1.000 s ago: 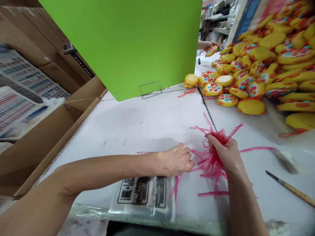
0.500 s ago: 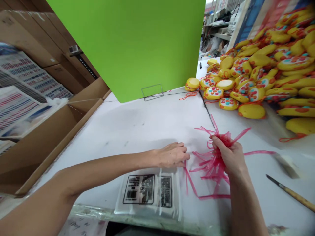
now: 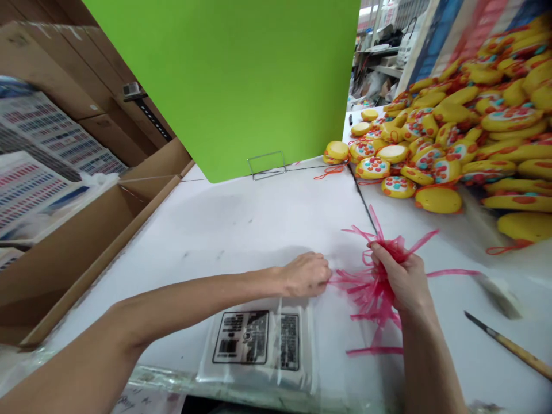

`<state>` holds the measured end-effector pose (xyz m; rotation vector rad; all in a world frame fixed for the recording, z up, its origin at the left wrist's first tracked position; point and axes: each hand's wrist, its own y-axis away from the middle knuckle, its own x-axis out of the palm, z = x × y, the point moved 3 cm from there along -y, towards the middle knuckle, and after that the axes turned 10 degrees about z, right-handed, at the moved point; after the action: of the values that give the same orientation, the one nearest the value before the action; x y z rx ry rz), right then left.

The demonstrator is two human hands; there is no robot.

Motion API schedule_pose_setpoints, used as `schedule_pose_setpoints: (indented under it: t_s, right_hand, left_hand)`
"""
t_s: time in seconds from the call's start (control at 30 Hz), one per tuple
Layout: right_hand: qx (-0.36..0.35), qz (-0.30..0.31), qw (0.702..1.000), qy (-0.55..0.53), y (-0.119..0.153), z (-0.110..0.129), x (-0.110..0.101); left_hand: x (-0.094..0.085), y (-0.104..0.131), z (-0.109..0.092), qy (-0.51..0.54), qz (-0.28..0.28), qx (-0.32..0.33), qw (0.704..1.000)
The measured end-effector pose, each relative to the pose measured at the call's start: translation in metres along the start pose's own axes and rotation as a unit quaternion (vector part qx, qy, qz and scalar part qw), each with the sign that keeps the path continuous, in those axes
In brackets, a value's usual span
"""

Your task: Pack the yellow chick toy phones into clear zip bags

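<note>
My right hand (image 3: 403, 276) is closed around a tangled bunch of pink plastic ribbon (image 3: 377, 293), with loose ends sticking out on several sides. To its left, my left hand (image 3: 307, 275) is a fist, and a strand of the same ribbon runs from it to the bunch. Below my left hand lies a clear plastic bag (image 3: 259, 345) with black printed labels, flat at the table's front edge.
Yellow toys (image 3: 440, 198) with orange cords are heaped at the right. A green board (image 3: 241, 86) stands at the back by a wire stand (image 3: 266, 165). A wooden-handled knife (image 3: 509, 344) lies at lower right. An open cardboard box (image 3: 86, 253) stands at left.
My left hand has closed into a tighter fist, and the strands that hung below it are drawn straight toward the bunch. My right hand keeps its grip on the bunch.
</note>
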<state>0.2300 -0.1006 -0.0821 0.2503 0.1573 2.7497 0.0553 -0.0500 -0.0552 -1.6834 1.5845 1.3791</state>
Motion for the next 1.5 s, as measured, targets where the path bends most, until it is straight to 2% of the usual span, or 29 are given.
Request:
schedule_pose_setpoints:
  t_s: [0.1, 0.17, 0.27, 0.37, 0.53, 0.67, 0.8, 0.93, 1.07, 1.17, 1.27, 1.37, 1.5]
  right_hand:
    - [0.010, 0.012, 1.000, 0.001, -0.001, -0.003, 0.000]
    - [0.017, 0.028, 0.999, 0.002, -0.001, -0.003, 0.004]
    - [0.026, 0.083, 0.996, -0.007, 0.001, -0.003, 0.018]
    - [0.015, 0.124, 0.992, -0.032, 0.003, -0.004, 0.032]
    - [0.001, 0.096, 0.992, -0.075, 0.005, -0.004, 0.032]
    - [0.006, 0.090, 0.989, -0.120, 0.012, 0.013, 0.018]
    - [0.003, 0.047, 0.982, -0.180, 0.018, 0.036, 0.000]
    - [0.001, 0.014, 0.981, -0.195, 0.021, 0.053, -0.015]
    - [-0.030, -0.049, 0.982, -0.177, 0.027, 0.062, -0.031]
    - [-0.030, -0.057, 0.984, -0.166, 0.034, 0.059, -0.039]
    - [-0.028, -0.060, 0.988, -0.141, 0.040, 0.048, -0.042]
    - [-0.029, -0.058, 0.994, -0.088, 0.045, 0.035, -0.042]
    - [0.006, -0.029, 0.999, -0.038, 0.052, 0.022, -0.044]
  left_hand:
    - [-0.013, -0.001, 0.018, 0.094, -0.046, -0.058, 0.993]
    - [-0.021, -0.001, 0.021, 0.150, -0.072, -0.079, 0.983]
    - [-0.028, -0.005, 0.015, 0.213, -0.094, -0.085, 0.969]
    - [-0.027, -0.014, 0.004, 0.251, -0.108, -0.083, 0.958]
    - [-0.020, -0.024, -0.001, 0.271, -0.121, -0.084, 0.951]
    - [-0.018, -0.019, 0.007, 0.235, -0.119, -0.096, 0.960]
    - [-0.012, -0.017, 0.005, 0.155, -0.109, -0.103, 0.976]
    - [0.001, -0.025, -0.018, 0.085, -0.084, -0.066, 0.991]
    - [0.023, -0.030, -0.050, -0.017, -0.059, -0.017, 0.998]
    - [0.041, -0.033, -0.071, -0.078, -0.049, 0.024, 0.995]
    - [0.049, -0.039, -0.077, -0.111, -0.042, -0.001, 0.993]
    - [0.044, -0.041, -0.072, -0.096, -0.035, -0.006, 0.995]
    - [0.031, -0.030, -0.063, -0.067, -0.024, 0.001, 0.997]
